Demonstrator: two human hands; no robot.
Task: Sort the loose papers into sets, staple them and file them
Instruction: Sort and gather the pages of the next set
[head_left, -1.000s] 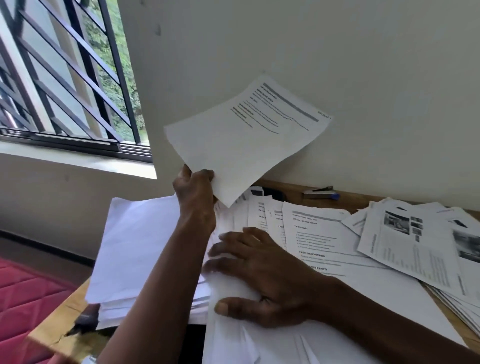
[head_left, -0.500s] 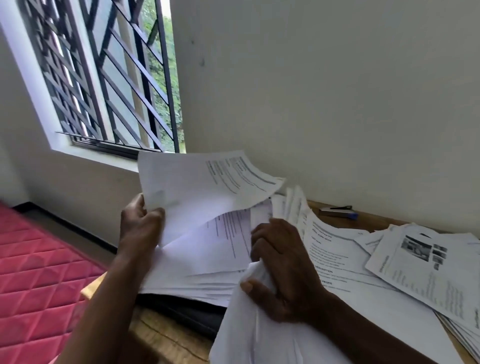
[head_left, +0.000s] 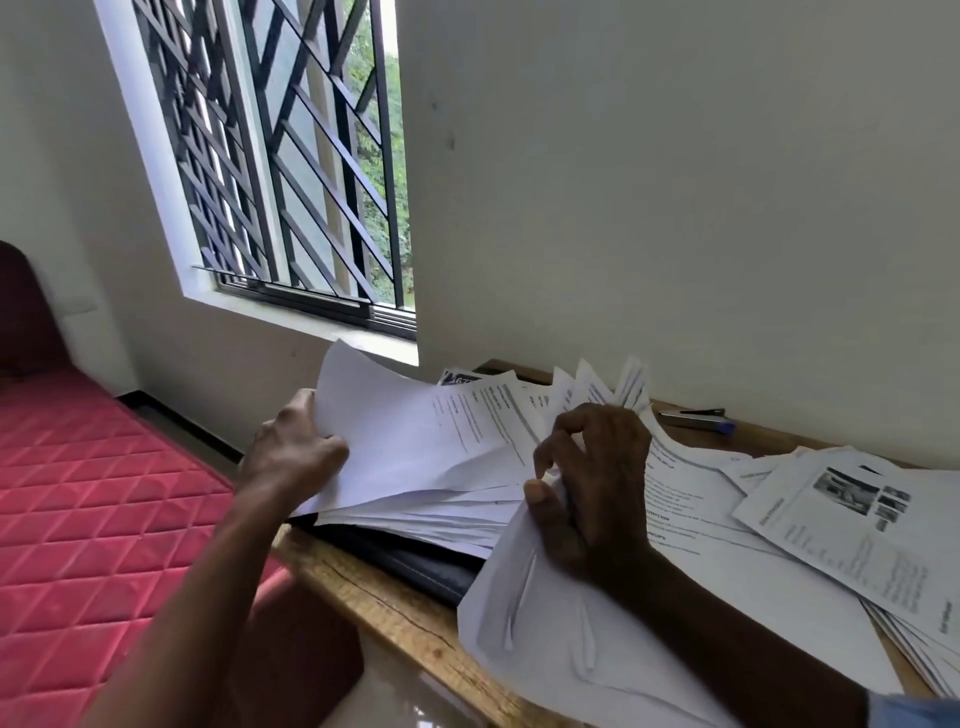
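Thin, light and floppy, easy to crease, probably slippery one upon another: so to judge the loose papers (head_left: 426, 514), stacked on a black folder (head_left: 415, 558) at the left end of the bench (head_left: 395, 608). Best to take at an edge or corner, few at one time.

Left hand (head_left: 296, 452) pinching the left edge of the top sheet (head_left: 415, 441). Right hand (head_left: 592, 483) curled round a fanned bunch (head_left: 597, 384), crumpled lower down.

Further right, more printed sheets (head_left: 857, 519); by the wall, probably a stapler (head_left: 696, 418).

Printed lines and small photos, too blurred to read; no brand to make out.
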